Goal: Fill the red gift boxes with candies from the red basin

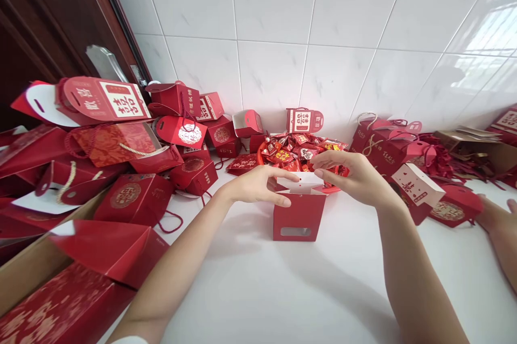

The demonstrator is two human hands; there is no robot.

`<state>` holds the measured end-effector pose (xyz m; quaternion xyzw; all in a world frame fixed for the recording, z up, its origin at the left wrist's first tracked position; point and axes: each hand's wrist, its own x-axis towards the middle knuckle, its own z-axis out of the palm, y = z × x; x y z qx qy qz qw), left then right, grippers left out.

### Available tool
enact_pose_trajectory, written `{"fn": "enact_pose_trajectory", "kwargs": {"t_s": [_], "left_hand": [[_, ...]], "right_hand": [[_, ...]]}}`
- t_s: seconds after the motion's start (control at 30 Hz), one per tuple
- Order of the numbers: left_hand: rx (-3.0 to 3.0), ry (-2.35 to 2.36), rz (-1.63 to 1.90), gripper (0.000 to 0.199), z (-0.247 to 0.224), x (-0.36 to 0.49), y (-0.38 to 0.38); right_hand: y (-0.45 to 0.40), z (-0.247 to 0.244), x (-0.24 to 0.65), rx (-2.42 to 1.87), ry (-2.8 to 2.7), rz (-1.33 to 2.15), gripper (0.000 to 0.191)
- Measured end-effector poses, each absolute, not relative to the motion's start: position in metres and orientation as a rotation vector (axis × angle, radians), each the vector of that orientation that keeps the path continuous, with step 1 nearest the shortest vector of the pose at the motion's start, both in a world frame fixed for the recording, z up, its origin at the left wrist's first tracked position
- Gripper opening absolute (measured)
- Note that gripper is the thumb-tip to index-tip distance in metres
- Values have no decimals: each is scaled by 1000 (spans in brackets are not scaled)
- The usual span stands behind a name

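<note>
A red paper box [298, 217] stands upright on the white table, its white-lined top unfolded and a small window low on its front. At the box's upper left edge is my left hand [260, 185], thumb and fingers apart around the corner. My right hand [343, 172] hovers by the upper right of the same box, fingers bent and spread from the thumb, holding nothing that shows. Just behind the box, a red basket holds a heap of red-wrapped candies [293, 150], partly hidden by my hands.
Red gift boxes [133, 198] are piled at the left, some in a cardboard carton. More red boxes and bags [388, 145] stand at the right, with a cardboard box [479, 145] behind. Another person's hand [495, 215] is at the right edge. A tiled wall [274, 5] rises behind.
</note>
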<state>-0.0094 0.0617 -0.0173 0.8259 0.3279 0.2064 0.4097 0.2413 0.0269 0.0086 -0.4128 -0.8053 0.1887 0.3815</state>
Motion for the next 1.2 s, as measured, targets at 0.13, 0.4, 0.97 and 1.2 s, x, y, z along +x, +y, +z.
{"fn": "enact_pose_trajectory", "kwargs": {"t_s": [0.13,0.4,0.97,1.2], "left_hand": [[2101,838,685,39,-23,-7,63],[1828,778,1235,63,-14,-10,61],[1802,805,1535,21,-12,-2,52],[1906,794,1598,12,-13,2,45]], "right_hand": [[32,3,244,-1082,-1998,439,30],[33,2,241,-1015,-1939,758,57],[29,6,235,-754,-1787,1101,29],[26,9,232,-883,-1733,889,43]]}}
